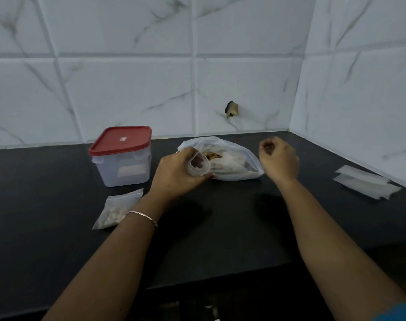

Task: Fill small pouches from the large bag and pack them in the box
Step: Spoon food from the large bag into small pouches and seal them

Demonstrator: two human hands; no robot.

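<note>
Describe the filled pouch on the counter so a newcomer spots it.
On the black counter, find the clear box with the red lid at back left. Just in front of it lies the filled pouch. It bulges with pale pieces, unlike the flat empty pouches far right, and no hand holds it, unlike the open pouch the left hand grips.
</note>
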